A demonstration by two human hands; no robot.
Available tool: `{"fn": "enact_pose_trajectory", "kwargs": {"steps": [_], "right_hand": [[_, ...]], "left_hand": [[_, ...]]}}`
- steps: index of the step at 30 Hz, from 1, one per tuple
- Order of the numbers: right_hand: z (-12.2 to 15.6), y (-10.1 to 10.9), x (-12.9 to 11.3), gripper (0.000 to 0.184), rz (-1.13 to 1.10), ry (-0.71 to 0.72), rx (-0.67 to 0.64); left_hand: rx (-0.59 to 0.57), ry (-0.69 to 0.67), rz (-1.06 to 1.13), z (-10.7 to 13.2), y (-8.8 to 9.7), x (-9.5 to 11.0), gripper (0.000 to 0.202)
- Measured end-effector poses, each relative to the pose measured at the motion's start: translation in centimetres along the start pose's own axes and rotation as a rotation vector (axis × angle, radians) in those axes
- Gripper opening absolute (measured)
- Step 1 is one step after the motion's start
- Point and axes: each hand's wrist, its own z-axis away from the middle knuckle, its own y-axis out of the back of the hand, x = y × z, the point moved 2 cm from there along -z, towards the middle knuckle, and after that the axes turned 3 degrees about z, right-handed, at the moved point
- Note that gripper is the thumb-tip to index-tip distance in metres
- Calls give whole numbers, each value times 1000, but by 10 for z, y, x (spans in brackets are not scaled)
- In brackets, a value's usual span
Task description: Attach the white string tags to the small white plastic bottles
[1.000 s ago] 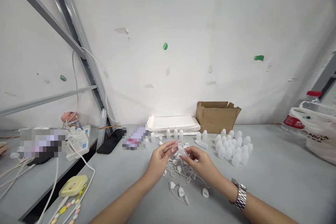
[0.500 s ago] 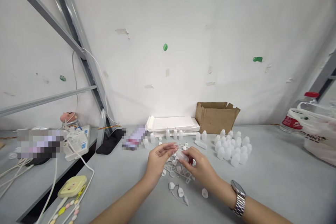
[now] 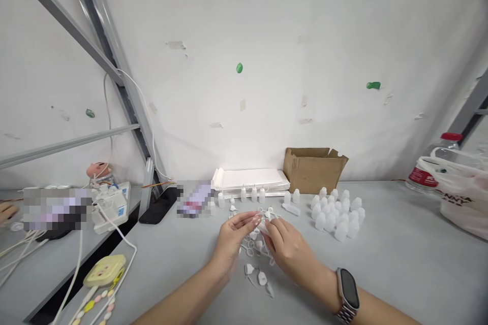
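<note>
R hand (image 3: 285, 246) rolled back-up since prev. frame, watch (image 3: 348, 287) face now turned into sight; small bottle (image 3: 263, 227) held betw. both hands.
Head view: bottle is gripped narrowly by R thumb + fingers, its upper end apparently nipped by L hand (image 3: 232, 238), thumb + index nearly meeting; exact contact can't be told, most being covered. It's held just above loose white caps (image 3: 249, 268) on the counter (image 3: 400, 249), w/ bottle cluster (image 3: 331, 218) standing to the right + bottle row (image 3: 254, 194) at the back. Poss. trouble: bottle could be squeezed loose, as it's smooth-looking + held by fingertips only; caps could be scattered if R wrist is dropped. Vs. prev. frame: less of bottle is seen, R fingers being folded over it; cluster is unmoved.
</note>
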Motion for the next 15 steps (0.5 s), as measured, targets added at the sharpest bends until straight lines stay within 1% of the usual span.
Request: {"fn": "enact_pose_trajectory", "kwargs": {"steps": [3,5,6,8,10,11,13,14,15], "right_hand": [[2,-1,-5,21,21,12,-14],[1,-2,-6,21,-78,-54,-22],[-1,-1,-4,20,-173,-127,-31],[-5,-2,1,15,-448,-353,-85],[-10,-5,7,18,-803,-612,-202],[-12,-6,8,22,-980,-714,-268],[-16,-7,9,30,-1243,-832,-358],[-17,-6,9,33,-1311,-856,-373],[-17,-5,8,34,-1333,-864,-372]], "left_hand": [[17,-6,60,4,-4,-1,36],[4,3,67,3,-4,-2,36],[3,9,64,2,-3,-3,36],[13,17,54,-1,0,-3,36],[23,1,55,-5,3,-2,35],[22,-8,60,-6,4,-1,35],[-2,-16,77,-7,5,0,34],[-21,-10,86,-6,4,1,33],[-40,1,96,-6,3,0,32]]}}
